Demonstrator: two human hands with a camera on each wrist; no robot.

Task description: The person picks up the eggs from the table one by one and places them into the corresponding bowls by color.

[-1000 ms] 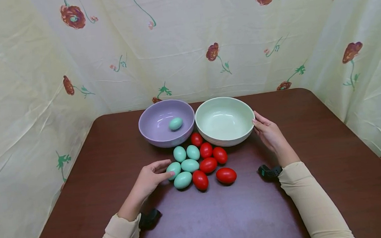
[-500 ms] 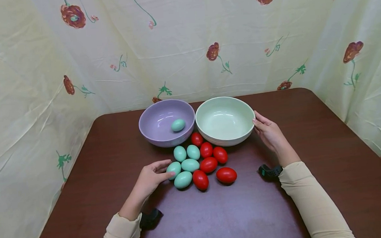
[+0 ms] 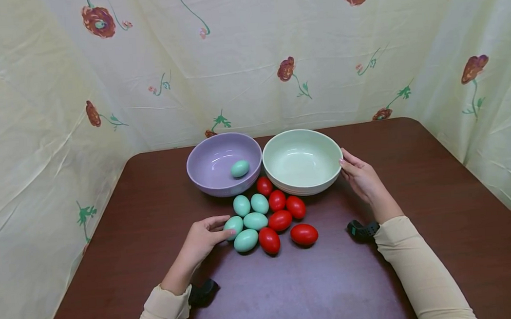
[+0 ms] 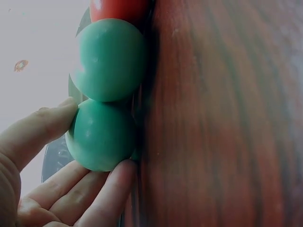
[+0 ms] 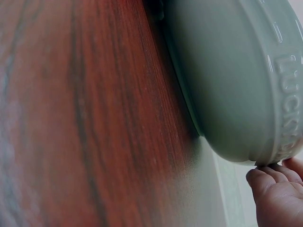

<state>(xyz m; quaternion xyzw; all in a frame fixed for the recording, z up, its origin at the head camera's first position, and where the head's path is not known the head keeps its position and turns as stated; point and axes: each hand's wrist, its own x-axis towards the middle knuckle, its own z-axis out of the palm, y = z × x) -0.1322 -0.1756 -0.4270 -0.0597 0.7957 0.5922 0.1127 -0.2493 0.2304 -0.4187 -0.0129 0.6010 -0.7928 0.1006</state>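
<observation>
My left hand pinches a mint-green egg at the left end of the egg group, thumb on one side and fingers on the other. The egg rests on the table and touches another green egg. Several more green eggs lie beside it, with several red eggs to their right. At the right side of the pale green bowl, my right hand holds the bowl's edge, thumb at the rim and fingers against the outer wall. Nothing lies inside that bowl.
Left of the pale green bowl stands a purple bowl with one green egg inside. One red egg sits slightly apart at the front right of the group. A flowered curtain hangs behind the brown table.
The green egg inside the purple bowl has rolled slightly to the right. Both hands have kept their places and their hold.
</observation>
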